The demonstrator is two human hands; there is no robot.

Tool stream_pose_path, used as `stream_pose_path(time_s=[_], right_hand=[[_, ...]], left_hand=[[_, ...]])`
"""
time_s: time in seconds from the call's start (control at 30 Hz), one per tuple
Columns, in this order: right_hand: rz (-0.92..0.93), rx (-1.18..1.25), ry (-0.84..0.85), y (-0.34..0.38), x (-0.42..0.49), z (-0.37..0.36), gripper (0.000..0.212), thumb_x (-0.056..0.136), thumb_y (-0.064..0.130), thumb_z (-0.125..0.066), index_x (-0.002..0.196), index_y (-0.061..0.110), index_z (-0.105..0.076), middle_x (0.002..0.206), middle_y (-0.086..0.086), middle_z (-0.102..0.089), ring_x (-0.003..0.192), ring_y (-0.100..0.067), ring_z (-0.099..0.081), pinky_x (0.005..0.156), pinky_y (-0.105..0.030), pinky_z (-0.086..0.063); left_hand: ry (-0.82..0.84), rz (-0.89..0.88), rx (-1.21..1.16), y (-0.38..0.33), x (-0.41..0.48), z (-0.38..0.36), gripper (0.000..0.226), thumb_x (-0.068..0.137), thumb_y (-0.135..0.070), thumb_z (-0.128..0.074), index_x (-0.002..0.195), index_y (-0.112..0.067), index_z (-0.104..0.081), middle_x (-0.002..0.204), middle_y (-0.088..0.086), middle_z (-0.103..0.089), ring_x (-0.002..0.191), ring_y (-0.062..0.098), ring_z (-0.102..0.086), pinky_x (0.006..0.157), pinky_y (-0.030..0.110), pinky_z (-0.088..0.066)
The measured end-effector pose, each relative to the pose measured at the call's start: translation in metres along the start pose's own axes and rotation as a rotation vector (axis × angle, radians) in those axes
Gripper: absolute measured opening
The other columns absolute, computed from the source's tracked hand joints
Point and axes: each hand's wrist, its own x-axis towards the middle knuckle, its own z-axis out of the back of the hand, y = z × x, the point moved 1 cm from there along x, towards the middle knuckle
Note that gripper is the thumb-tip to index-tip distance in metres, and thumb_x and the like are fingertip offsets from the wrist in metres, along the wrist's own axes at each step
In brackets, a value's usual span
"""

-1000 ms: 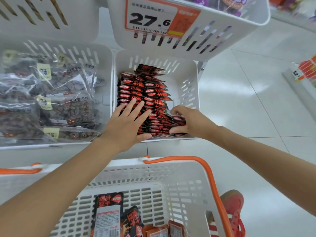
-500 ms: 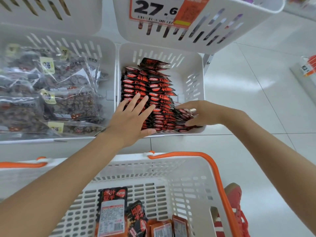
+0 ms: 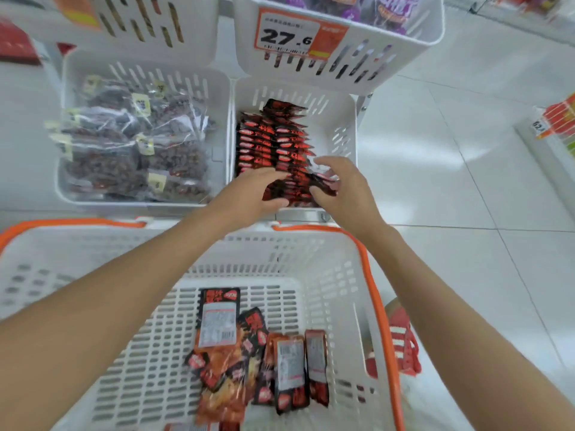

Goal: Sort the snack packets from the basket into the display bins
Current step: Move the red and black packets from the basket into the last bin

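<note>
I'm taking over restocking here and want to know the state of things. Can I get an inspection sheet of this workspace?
Surface: white tiled floor, with bins racked above it.
Job's things: red-black packets stand in a row in the lower right bin; loose packets lie in the orange-handled basket.
Clutter: nothing seen.
Hands: left hand and right hand both grip the near end of the row, fingers curled on it.
Cables: nothing seen.
Surroundings: clear bags of dark snacks fill the left bin; the upper bin carries a price tag reading 27.6; a red shoe shows beside the basket.
</note>
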Motion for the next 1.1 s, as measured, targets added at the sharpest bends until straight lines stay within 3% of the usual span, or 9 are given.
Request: stream_pose_path(time_s=[0.13, 0.27, 0.47, 0.57, 0.63, 0.73, 0.83, 0.97, 1.1], right_hand=[[0.002, 0.140, 0.020, 0.051, -0.068, -0.029, 0.035, 0.083, 0.010, -0.070, 0.117, 0.015, -0.063, 0.109, 0.003, -0.063, 0.079, -0.011, -0.060, 0.068, -0.020, -0.050], [-0.134, 0.062, 0.530, 0.050, -0.133, -0.089, 0.042, 0.088, 0.021, -0.071, 0.127, 0.018, -0.058, 0.126, -0.001, -0.058, 0.104, -0.014, -0.056, 0.093, -0.031, -0.047], [-0.174, -0.413, 0.954, 0.032, -0.193, -0.208, 0.107, 0.079, 0.070, -0.062, 0.157, 0.024, -0.004, 0.164, -0.008, 0.006, 0.150, -0.032, 0.004, 0.118, -0.055, -0.011], [0.030, -0.621, 0.965, 0.036, -0.206, -0.231, 0.092, 0.091, 0.061, -0.052, 0.156, 0.022, -0.001, 0.164, -0.011, 0.006, 0.150, -0.035, 0.000, 0.118, -0.054, -0.011], [0.109, -0.543, 0.880, 0.046, -0.198, -0.228, 0.064, 0.099, 0.051, -0.044, 0.152, 0.022, -0.026, 0.158, -0.010, -0.027, 0.142, -0.032, -0.029, 0.114, -0.048, -0.024], [-0.096, 0.004, 0.624, 0.073, -0.179, -0.205, 0.033, 0.103, 0.031, -0.046, 0.128, 0.013, -0.059, 0.092, 0.003, -0.065, 0.080, -0.014, -0.062, 0.075, -0.031, -0.050], [-0.391, 0.468, 0.445, 0.092, -0.162, -0.177, 0.019, 0.103, 0.016, -0.048, 0.109, 0.007, -0.063, 0.084, -0.003, -0.069, 0.063, -0.020, -0.065, 0.064, -0.040, -0.057], [-0.504, 0.671, 0.726, 0.084, -0.149, -0.160, 0.014, 0.096, 0.021, -0.061, 0.104, 0.011, -0.068, 0.097, -0.003, -0.072, 0.091, -0.023, -0.070, 0.092, -0.044, -0.055], [-0.477, 0.026, 0.751, 0.025, -0.160, -0.165, 0.071, 0.087, 0.039, -0.072, 0.147, 0.019, -0.040, 0.151, -0.003, -0.040, 0.138, -0.024, -0.040, 0.111, -0.037, -0.034]], left_hand=[[-0.218, 0.006, 0.002, -0.013, -0.090, 0.015, 0.027, 0.091, -0.025, -0.067, 0.117, -0.019, -0.063, 0.105, -0.003, -0.063, 0.088, 0.013, -0.056, 0.079, 0.034, -0.047], [-0.125, 0.185, 0.030, 0.019, -0.180, 0.004, 0.029, 0.093, -0.028, -0.066, 0.121, -0.024, -0.059, 0.104, -0.010, -0.057, 0.084, 0.008, -0.054, 0.078, 0.034, -0.050], [-0.002, 0.537, -0.115, 0.080, -0.269, -0.018, 0.045, 0.094, -0.032, -0.064, 0.136, -0.019, -0.052, 0.127, -0.006, -0.052, 0.096, 0.011, -0.058, 0.084, 0.029, -0.048], [-0.013, 0.611, -0.210, 0.087, -0.287, -0.022, 0.048, 0.095, -0.032, -0.062, 0.139, -0.016, -0.049, 0.134, -0.002, -0.050, 0.098, 0.012, -0.059, 0.083, 0.028, -0.046], [-0.021, 0.669, -0.265, 0.093, -0.290, -0.026, 0.050, 0.096, -0.034, -0.061, 0.140, -0.013, -0.049, 0.138, 0.000, -0.049, 0.106, 0.015, -0.058, 0.088, 0.031, -0.048], [0.026, 0.841, -0.376, 0.096, -0.286, -0.035, 0.070, 0.089, -0.058, -0.058, 0.141, -0.011, -0.048, 0.144, 0.003, -0.049, 0.123, 0.020, -0.053, 0.102, 0.038, -0.046], [0.027, 1.072, -1.008, 0.079, -0.272, -0.046, 0.088, 0.085, -0.058, -0.062, 0.152, -0.011, -0.028, 0.153, 0.008, -0.037, 0.124, 0.025, -0.054, 0.104, 0.036, -0.047], [-0.377, 1.140, -1.429, 0.087, -0.260, -0.055, 0.078, 0.079, -0.010, -0.079, 0.143, -0.005, -0.036, 0.121, 0.017, -0.061, 0.086, 0.017, -0.065, 0.076, 0.028, -0.060], [-0.472, 1.090, -1.071, 0.099, -0.265, -0.045, 0.036, 0.084, -0.002, -0.074, 0.117, -0.004, -0.060, 0.092, 0.009, -0.067, 0.069, 0.014, -0.060, 0.062, 0.024, -0.048]])
